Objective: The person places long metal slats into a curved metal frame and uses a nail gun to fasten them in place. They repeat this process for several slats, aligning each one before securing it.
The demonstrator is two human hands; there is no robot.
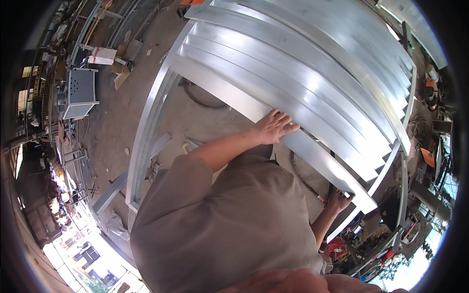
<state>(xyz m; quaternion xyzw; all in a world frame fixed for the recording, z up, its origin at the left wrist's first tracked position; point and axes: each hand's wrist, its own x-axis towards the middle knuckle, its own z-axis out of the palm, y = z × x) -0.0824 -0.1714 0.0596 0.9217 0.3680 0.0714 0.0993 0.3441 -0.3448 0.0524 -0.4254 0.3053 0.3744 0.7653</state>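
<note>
A large frame (159,100) of silvery metal stands before me, with several long, wide slats (293,83) set side by side across it. The nearest slat (224,95) lies across the frame's two side rails. My left hand (276,126) rests over the middle of this slat, its fingers spread and the thumb apart. Near the slat's right end, my right hand (338,200) has its fingers bent around the near edge. The underside of the slat, and part of the right hand's grip, are hidden.
Dark hoses (202,100) lie on the concrete floor (110,132) beneath the frame. To the left are a grey metal cabinet (80,93) and an opened cardboard box (122,66). Cluttered tools and parts (376,229) fill the lower right. A loose metal bar (112,193) lies at the lower left.
</note>
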